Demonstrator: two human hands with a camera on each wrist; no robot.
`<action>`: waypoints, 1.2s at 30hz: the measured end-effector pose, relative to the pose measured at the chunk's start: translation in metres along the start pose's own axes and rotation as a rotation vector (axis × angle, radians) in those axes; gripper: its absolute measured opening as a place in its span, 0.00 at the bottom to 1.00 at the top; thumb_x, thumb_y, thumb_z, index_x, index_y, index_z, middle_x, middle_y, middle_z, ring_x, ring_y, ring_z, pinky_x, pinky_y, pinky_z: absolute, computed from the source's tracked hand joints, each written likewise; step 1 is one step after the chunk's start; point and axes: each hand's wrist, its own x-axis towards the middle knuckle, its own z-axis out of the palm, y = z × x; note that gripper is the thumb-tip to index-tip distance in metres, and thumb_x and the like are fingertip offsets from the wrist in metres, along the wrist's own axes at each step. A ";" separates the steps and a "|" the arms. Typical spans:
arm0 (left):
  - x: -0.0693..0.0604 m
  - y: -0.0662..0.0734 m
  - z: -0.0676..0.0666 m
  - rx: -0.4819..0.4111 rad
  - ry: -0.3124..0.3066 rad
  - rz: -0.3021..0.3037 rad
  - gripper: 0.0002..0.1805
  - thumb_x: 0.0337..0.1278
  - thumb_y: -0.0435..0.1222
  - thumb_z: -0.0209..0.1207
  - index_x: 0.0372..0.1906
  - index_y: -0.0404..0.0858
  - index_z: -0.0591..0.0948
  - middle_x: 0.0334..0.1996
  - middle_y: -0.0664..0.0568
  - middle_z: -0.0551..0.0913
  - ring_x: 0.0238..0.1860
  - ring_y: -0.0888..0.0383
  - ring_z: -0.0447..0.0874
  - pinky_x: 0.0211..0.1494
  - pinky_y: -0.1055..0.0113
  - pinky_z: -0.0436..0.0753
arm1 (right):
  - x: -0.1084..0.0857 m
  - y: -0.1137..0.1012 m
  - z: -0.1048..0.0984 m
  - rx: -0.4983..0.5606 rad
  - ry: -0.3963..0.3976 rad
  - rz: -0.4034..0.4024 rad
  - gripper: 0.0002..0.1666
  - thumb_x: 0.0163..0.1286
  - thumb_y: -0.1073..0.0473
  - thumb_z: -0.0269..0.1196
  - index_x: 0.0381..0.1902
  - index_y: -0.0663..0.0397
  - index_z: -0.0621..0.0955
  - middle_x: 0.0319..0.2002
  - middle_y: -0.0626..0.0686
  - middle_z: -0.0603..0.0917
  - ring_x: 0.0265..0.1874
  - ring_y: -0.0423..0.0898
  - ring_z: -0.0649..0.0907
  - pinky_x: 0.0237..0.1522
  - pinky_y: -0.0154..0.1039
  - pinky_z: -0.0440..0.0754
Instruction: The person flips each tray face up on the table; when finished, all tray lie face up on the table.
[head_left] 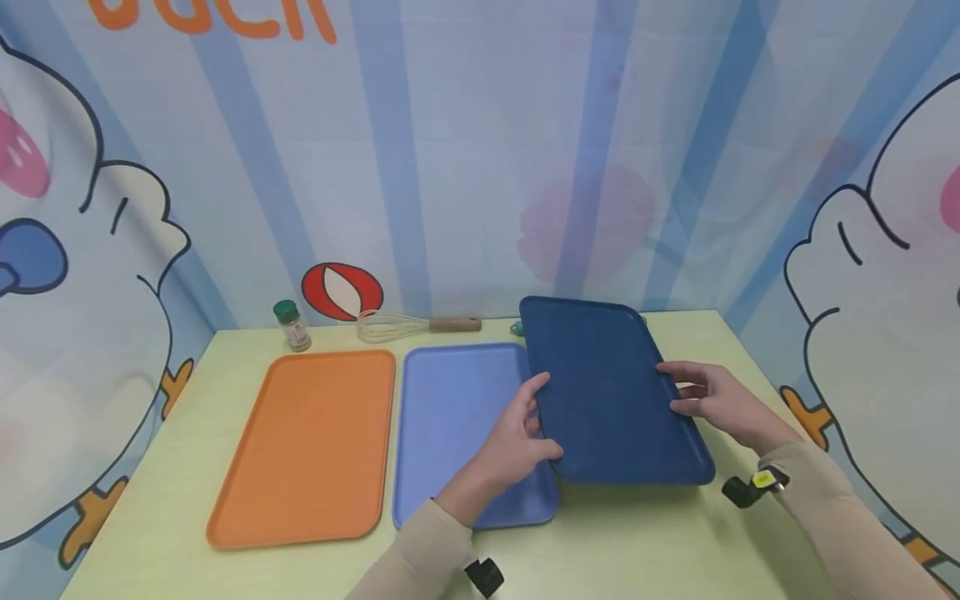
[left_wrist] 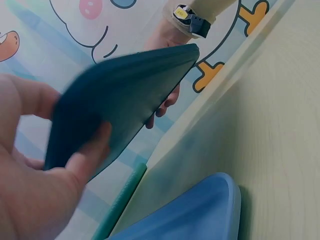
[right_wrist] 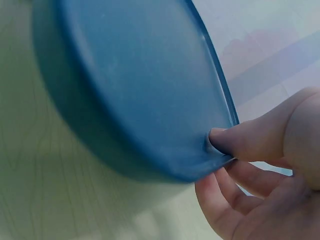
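A dark blue tray (head_left: 607, 392) is held up off the table, tilted, between both hands. My left hand (head_left: 517, 433) grips its left edge, and in the left wrist view the thumb (left_wrist: 92, 155) lies on one face of the tray (left_wrist: 130, 90). On the opposite edge, my right hand (head_left: 716, 400) pinches the rim; the right wrist view shows the thumb (right_wrist: 235, 142) on the upper face and the fingers beneath the tray (right_wrist: 145, 85). Below and beside the left hand lies a lighter blue tray (head_left: 457, 425), flat on the table, partly covered by that hand.
An orange tray (head_left: 311, 450) lies flat at the left of the table (head_left: 622, 550). Behind it stands a green-capped spice jar (head_left: 292, 327). A whisk (head_left: 420, 326) lies along the back edge. A green object (head_left: 517, 328) is mostly hidden behind the dark tray. Printed cloth hangs behind.
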 end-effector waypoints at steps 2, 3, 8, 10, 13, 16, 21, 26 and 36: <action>0.000 -0.001 0.001 0.022 0.013 -0.038 0.55 0.53 0.16 0.56 0.86 0.43 0.49 0.81 0.42 0.61 0.75 0.41 0.70 0.43 0.61 0.78 | -0.001 0.000 0.000 -0.023 0.007 0.000 0.37 0.76 0.70 0.61 0.79 0.67 0.64 0.76 0.75 0.63 0.67 0.72 0.75 0.55 0.46 0.86; 0.000 -0.002 0.001 0.035 0.017 -0.054 0.56 0.53 0.16 0.56 0.86 0.43 0.49 0.81 0.42 0.60 0.75 0.40 0.70 0.42 0.61 0.78 | -0.001 0.001 -0.001 -0.031 0.010 0.001 0.37 0.76 0.70 0.62 0.79 0.66 0.64 0.76 0.75 0.64 0.67 0.73 0.75 0.55 0.46 0.86; 0.001 -0.005 0.002 0.096 0.015 -0.115 0.56 0.54 0.16 0.57 0.86 0.43 0.48 0.83 0.45 0.55 0.77 0.39 0.66 0.42 0.58 0.77 | -0.002 0.006 0.000 -0.041 0.020 0.015 0.37 0.76 0.70 0.62 0.79 0.66 0.64 0.75 0.75 0.64 0.65 0.71 0.77 0.52 0.43 0.86; 0.001 -0.006 0.002 0.120 0.009 -0.129 0.55 0.55 0.17 0.57 0.86 0.42 0.48 0.84 0.45 0.54 0.78 0.38 0.65 0.39 0.58 0.75 | -0.003 0.009 0.000 -0.048 0.026 0.019 0.37 0.75 0.70 0.62 0.79 0.67 0.65 0.75 0.76 0.65 0.63 0.70 0.78 0.50 0.42 0.86; 0.001 -0.009 0.001 0.162 0.003 -0.155 0.53 0.57 0.19 0.57 0.86 0.41 0.48 0.84 0.44 0.54 0.79 0.37 0.63 0.31 0.60 0.71 | -0.004 0.011 0.000 -0.056 0.034 0.027 0.37 0.75 0.70 0.62 0.78 0.66 0.66 0.74 0.76 0.65 0.61 0.67 0.80 0.48 0.41 0.86; 0.002 -0.011 0.001 0.187 -0.005 -0.176 0.52 0.59 0.20 0.56 0.86 0.39 0.47 0.83 0.42 0.54 0.77 0.38 0.66 0.25 0.62 0.65 | -0.004 0.014 -0.001 -0.071 0.042 0.045 0.37 0.74 0.70 0.63 0.78 0.66 0.67 0.74 0.75 0.66 0.58 0.64 0.81 0.47 0.40 0.86; 0.004 -0.013 0.002 0.212 -0.006 -0.184 0.50 0.60 0.21 0.55 0.86 0.36 0.47 0.79 0.36 0.64 0.70 0.42 0.77 0.25 0.64 0.65 | -0.005 0.019 -0.001 -0.076 0.044 0.063 0.37 0.73 0.71 0.63 0.78 0.66 0.67 0.74 0.75 0.66 0.58 0.63 0.81 0.48 0.40 0.86; 0.007 -0.016 0.004 0.240 -0.012 -0.189 0.51 0.59 0.21 0.56 0.85 0.35 0.47 0.79 0.35 0.64 0.72 0.41 0.76 0.27 0.63 0.67 | -0.007 0.024 0.000 -0.071 0.039 0.075 0.37 0.73 0.71 0.63 0.78 0.66 0.66 0.75 0.76 0.65 0.62 0.68 0.79 0.51 0.45 0.86; 0.007 -0.018 0.009 0.321 -0.028 -0.215 0.52 0.57 0.26 0.61 0.86 0.38 0.49 0.85 0.42 0.50 0.80 0.35 0.60 0.33 0.60 0.72 | -0.007 0.033 0.000 -0.099 0.035 0.083 0.37 0.74 0.71 0.62 0.78 0.67 0.65 0.75 0.77 0.64 0.64 0.72 0.77 0.54 0.52 0.86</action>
